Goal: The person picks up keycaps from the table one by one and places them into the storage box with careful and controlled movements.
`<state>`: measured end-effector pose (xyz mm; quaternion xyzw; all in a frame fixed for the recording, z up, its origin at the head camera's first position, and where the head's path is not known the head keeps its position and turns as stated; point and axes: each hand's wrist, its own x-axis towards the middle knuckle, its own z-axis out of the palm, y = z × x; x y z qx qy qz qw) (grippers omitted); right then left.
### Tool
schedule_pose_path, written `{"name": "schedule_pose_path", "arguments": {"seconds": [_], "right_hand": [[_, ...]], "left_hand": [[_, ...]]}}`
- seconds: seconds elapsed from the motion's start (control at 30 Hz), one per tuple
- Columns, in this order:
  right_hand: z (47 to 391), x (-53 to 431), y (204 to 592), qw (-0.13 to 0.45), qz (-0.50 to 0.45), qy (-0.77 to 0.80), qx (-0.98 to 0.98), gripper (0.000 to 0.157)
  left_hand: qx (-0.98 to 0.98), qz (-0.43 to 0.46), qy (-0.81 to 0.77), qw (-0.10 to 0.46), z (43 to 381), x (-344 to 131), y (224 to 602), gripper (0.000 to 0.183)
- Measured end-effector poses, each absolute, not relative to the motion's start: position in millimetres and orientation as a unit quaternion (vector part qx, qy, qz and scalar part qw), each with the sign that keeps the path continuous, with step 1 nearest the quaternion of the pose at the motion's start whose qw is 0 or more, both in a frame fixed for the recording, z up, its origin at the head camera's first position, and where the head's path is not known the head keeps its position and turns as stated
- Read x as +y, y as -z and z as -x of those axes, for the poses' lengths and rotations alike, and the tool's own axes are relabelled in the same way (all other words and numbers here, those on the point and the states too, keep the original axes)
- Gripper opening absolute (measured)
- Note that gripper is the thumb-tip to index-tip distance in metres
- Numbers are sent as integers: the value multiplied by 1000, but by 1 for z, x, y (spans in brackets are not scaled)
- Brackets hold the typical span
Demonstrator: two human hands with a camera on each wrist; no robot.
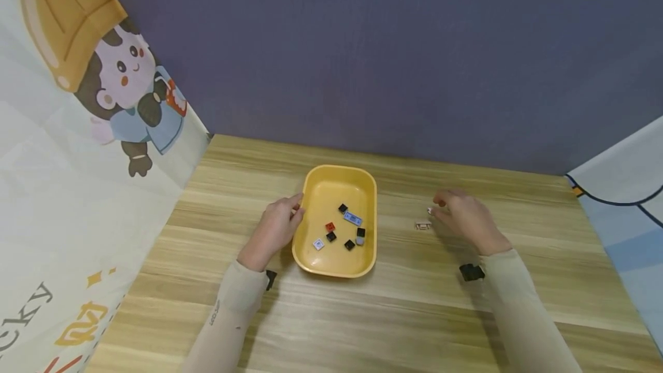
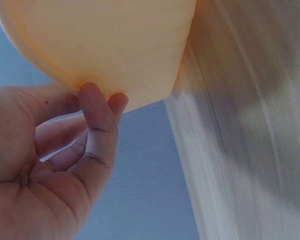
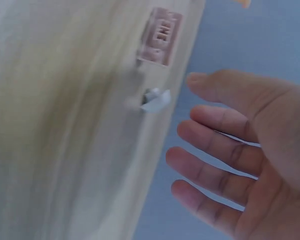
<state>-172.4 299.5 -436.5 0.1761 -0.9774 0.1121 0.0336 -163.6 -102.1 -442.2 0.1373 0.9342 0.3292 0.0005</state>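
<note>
A yellow tray [image 1: 334, 187] stands on the wooden table, holding small loose pieces. My left hand [image 1: 274, 222] pinches its left rim; in the left wrist view the thumb and fingers [image 2: 100, 120] meet the tray's edge and outer wall. To the right of the tray, my right hand [image 1: 466, 220] hovers beside a small white piece [image 3: 156, 101] on the table. Its fingers are spread and relaxed, with a gap between them and the piece. Near the white piece lies a flat rectangular piece [image 1: 422, 225] with a raised pattern, pinkish-brown in the right wrist view.
Inside the tray are a blue plate [image 1: 353, 219], a red piece [image 1: 330, 227], a white square [image 1: 318, 244], a grey round piece [image 1: 359, 241] and several black pieces [image 1: 349, 244]. A dark blue panel [image 1: 383, 62] rises behind the table, with printed sheets [image 1: 62, 148] at the sides.
</note>
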Motion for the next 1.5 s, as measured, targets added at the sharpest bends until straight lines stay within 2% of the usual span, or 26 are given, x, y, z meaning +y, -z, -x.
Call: {"name": "schedule_pose_path", "arguments": {"seconds": [0.13, 0.57, 1.17, 1.5], "right_hand": [[176, 305, 449, 23, -158, -114, -981, 25], [180, 310, 470, 10, -130, -105, -986, 19], [180, 310, 467, -1, -122, -106, -987, 18], [178, 300, 454, 24, -143, -132, -981, 19]], "left_hand": [[934, -140, -328, -3, 165, -102, 442, 40], [933, -142, -329, 0, 165, -103, 443, 39], [931, -143, -337, 2, 165, -103, 443, 40], [930, -142, -338, 2, 164, -103, 443, 40]]}}
